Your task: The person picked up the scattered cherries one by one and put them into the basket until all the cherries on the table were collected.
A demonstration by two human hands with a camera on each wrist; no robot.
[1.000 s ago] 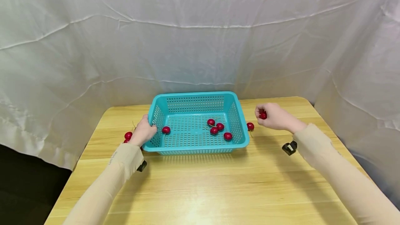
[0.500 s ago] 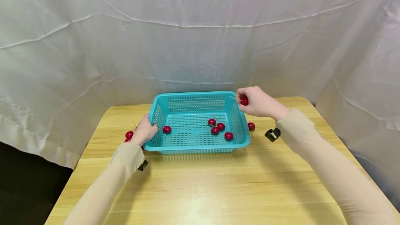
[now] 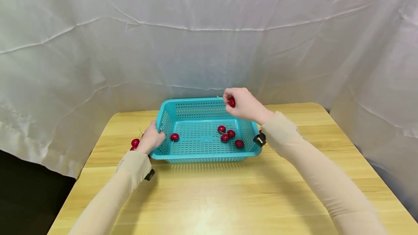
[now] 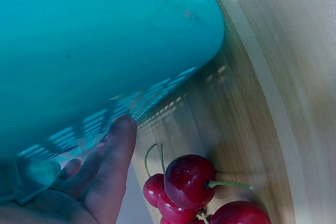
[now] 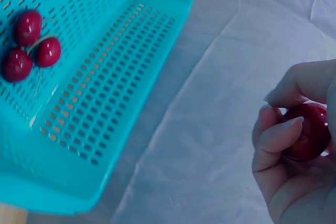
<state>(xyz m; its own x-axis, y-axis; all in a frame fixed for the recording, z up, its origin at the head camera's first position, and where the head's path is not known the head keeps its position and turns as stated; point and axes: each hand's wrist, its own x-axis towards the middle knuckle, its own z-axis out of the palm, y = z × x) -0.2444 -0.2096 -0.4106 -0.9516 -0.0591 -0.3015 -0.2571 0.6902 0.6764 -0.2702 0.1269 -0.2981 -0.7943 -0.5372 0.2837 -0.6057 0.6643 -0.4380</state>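
Observation:
My left hand grips the left rim of a turquoise plastic basket, thumb over the edge. In the left wrist view its fingers lie along the outside of the perforated wall. My right hand, raised above the basket's back right part, holds a red cherry in curled fingers; the same cherry shows in the right wrist view. On the basket floor several cherries sit toward the right, and a lone cherry is near the left side.
Several stemmed cherries lie on the wooden table left of the basket, partly hidden by my left hand in the head view. Another cherry is mostly hidden behind my right wrist. A pale curtain hangs behind the table.
My right hand has moved left with its cherry, from the table right of the basket to above the basket's back right part. My left hand has kept its place on the rim.

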